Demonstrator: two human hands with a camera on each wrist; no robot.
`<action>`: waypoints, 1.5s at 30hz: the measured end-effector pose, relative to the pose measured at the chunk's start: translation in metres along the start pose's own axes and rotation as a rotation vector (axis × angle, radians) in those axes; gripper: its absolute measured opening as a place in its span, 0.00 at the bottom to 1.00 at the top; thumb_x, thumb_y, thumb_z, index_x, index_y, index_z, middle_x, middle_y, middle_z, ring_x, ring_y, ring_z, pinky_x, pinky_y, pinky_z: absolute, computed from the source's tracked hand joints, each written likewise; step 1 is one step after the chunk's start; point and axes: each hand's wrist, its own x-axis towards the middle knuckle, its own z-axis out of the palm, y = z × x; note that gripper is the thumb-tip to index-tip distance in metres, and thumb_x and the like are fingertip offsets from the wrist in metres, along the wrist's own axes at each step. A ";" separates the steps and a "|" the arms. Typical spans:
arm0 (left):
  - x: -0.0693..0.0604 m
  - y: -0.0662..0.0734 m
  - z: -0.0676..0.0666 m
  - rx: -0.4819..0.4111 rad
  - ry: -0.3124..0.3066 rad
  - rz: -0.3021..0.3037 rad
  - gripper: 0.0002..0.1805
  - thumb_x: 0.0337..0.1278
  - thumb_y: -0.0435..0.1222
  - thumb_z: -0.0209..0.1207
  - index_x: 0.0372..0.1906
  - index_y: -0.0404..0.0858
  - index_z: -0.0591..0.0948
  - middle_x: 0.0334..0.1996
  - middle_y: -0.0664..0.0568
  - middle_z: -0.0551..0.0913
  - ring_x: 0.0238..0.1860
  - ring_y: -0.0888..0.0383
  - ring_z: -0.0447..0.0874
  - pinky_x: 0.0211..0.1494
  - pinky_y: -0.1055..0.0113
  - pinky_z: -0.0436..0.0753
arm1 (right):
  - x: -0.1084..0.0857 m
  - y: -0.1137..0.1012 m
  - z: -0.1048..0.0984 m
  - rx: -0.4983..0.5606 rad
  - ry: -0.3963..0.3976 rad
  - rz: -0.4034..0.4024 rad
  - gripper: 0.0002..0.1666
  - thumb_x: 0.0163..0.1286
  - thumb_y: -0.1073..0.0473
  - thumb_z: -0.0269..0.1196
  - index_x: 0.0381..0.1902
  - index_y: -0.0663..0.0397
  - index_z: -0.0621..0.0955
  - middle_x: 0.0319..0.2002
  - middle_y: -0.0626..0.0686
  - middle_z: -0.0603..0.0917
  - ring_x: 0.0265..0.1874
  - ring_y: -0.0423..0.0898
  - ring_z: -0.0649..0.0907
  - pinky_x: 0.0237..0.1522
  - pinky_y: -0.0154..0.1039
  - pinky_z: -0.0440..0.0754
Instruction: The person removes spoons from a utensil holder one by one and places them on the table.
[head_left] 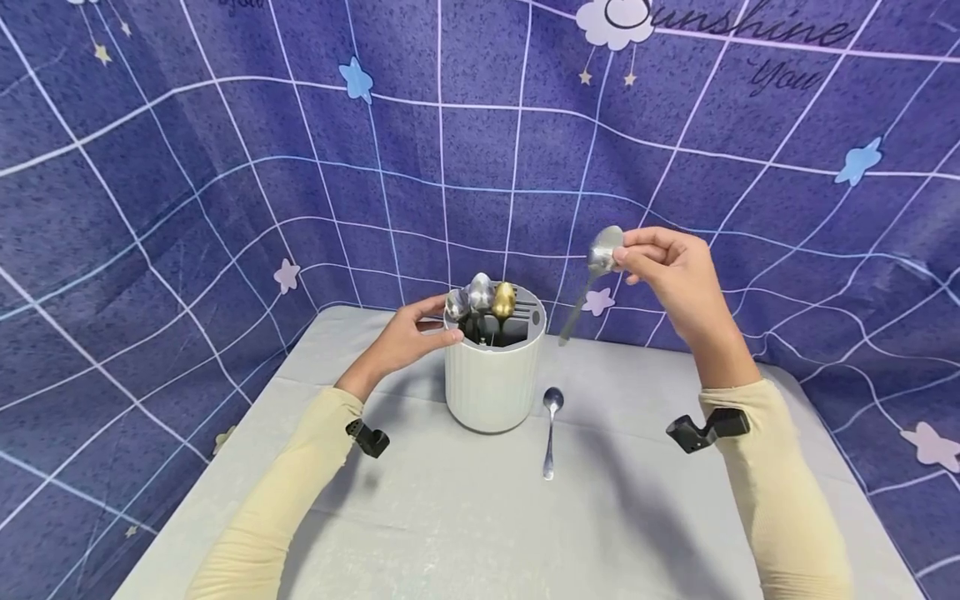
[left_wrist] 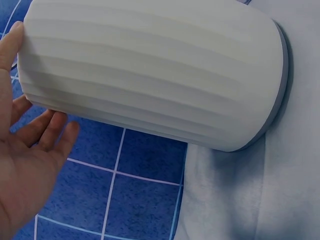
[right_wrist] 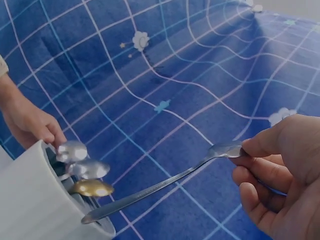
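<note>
My right hand (head_left: pixel 672 271) pinches a silver spoon (head_left: pixel 602 252) by its bowl, between thumb and fingers. The spoon's handle slants down and left; in the right wrist view its tip overlaps the rim of a white ribbed utensil holder (right_wrist: pixel 30 200). On the left side of that holder, my left hand (head_left: pixel 408 335) grips the top edge, thumb in front and fingers behind. Two silver spoons (head_left: pixel 480 292) and a gold spoon (head_left: pixel 504 300) stand bowl-up in the holder's grey slotted top. Their handles are mostly hidden inside.
A smaller silver spoon (head_left: pixel 550 433) lies on the pale grey tablecloth (head_left: pixel 450 517), just right of the holder, its bowl toward the back. A blue-purple gridded curtain (head_left: pixel 480 150) hangs behind the table and along its sides. Each sleeve carries a black wrist camera (head_left: pixel 708 429).
</note>
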 end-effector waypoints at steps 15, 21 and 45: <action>-0.003 0.008 0.001 0.009 -0.001 -0.008 0.36 0.61 0.28 0.67 0.74 0.30 0.68 0.67 0.34 0.75 0.66 0.34 0.74 0.73 0.40 0.72 | -0.028 0.058 -0.028 -0.031 -0.025 0.193 0.05 0.70 0.67 0.66 0.43 0.63 0.84 0.28 0.45 0.90 0.29 0.38 0.86 0.29 0.28 0.83; 0.000 -0.003 -0.001 0.003 0.003 0.019 0.36 0.61 0.31 0.68 0.74 0.33 0.70 0.66 0.36 0.77 0.64 0.37 0.76 0.72 0.40 0.74 | -0.041 0.086 -0.029 -0.076 -0.031 0.282 0.12 0.71 0.66 0.65 0.48 0.70 0.82 0.28 0.42 0.89 0.28 0.36 0.84 0.30 0.28 0.81; 0.000 -0.004 -0.001 0.023 0.011 0.033 0.36 0.61 0.31 0.69 0.73 0.33 0.71 0.63 0.36 0.79 0.62 0.40 0.79 0.71 0.43 0.76 | -0.082 0.176 -0.029 -0.032 -0.049 0.596 0.15 0.73 0.66 0.63 0.52 0.74 0.80 0.29 0.42 0.87 0.30 0.36 0.84 0.31 0.28 0.84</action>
